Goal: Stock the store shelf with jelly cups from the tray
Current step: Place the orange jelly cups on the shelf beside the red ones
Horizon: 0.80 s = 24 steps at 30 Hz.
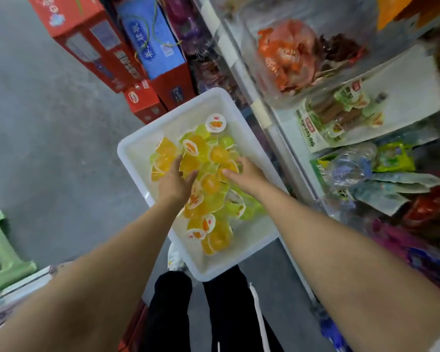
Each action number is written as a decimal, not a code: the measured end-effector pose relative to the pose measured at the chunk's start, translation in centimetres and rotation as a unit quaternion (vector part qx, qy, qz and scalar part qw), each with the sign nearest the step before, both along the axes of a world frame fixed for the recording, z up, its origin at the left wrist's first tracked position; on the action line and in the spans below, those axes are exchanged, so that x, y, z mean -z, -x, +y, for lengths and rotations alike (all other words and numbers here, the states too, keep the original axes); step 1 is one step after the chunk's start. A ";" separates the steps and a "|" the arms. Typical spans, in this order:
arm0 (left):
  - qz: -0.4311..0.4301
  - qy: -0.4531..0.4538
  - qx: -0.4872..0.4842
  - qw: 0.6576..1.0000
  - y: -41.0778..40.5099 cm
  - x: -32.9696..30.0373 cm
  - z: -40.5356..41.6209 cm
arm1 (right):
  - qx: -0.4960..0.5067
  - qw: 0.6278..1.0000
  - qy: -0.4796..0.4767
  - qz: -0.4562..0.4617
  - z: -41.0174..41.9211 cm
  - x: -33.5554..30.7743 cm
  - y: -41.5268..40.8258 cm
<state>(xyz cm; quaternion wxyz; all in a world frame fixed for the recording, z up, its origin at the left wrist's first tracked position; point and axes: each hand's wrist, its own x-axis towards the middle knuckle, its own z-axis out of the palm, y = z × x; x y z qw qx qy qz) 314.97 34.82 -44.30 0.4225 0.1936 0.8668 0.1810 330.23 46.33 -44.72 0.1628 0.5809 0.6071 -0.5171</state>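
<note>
Two bare forearms enter from the lower corners and meet over a white tray (135, 158). Left hand (174, 182): palm down, fingers (188, 177) slightly spread and curled into the heap of jelly cups (208, 184); the fingertips touch orange cups, but whether any cup is gripped cannot be told. Right hand (244, 174): palm down, fingers (229, 172) loosely extended and resting on the cups near the tray's right side; a closed grasp cannot be confirmed here either.

Tray: rectangular, smooth white plastic, raised rim, rounded corners. It sits just beside the store shelf (277, 128), above the person's dark trouser legs (221, 308); what supports it cannot be seen. Cups: small, translucent, orange and yellow-green, with round white foil lids printed with fruit. They lie heaped along the tray's middle at mixed angles, some lid-up, some on their sides.

Floor (48, 135): plain grey and matt. Red cartons (87, 39) and a blue carton (153, 39) stand on it beyond the tray. A pale green plastic stool (3, 255) shows at the left edge.

Shelf, right of the tray: pale metal edge rails, tiers filled with packaged goods, including a clear bag of orange-wrapped snacks (285, 54) and green-labelled packs (341, 115). The lower packets are blurred.
</note>
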 end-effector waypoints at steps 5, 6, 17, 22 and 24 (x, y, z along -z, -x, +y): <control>-0.052 0.001 -0.050 0.997 0.5 2.3 0.7 | 0.027 0.999 0.013 0.017 0.0 2.6 0.3; -0.061 0.005 -0.056 0.997 0.7 2.7 0.9 | 0.035 0.999 0.007 0.020 -0.1 3.1 0.3; -0.013 -0.060 -0.119 0.991 -1.1 4.0 1.7 | 0.159 0.986 -0.043 0.028 -2.0 3.8 0.9; -0.040 -0.091 -0.146 0.984 -0.2 2.7 1.3 | 0.206 0.976 -0.030 0.069 -3.1 2.5 1.0; -0.053 -0.104 -0.138 0.984 0.0 1.4 0.5 | 0.228 0.969 -0.027 0.087 -3.9 1.3 0.9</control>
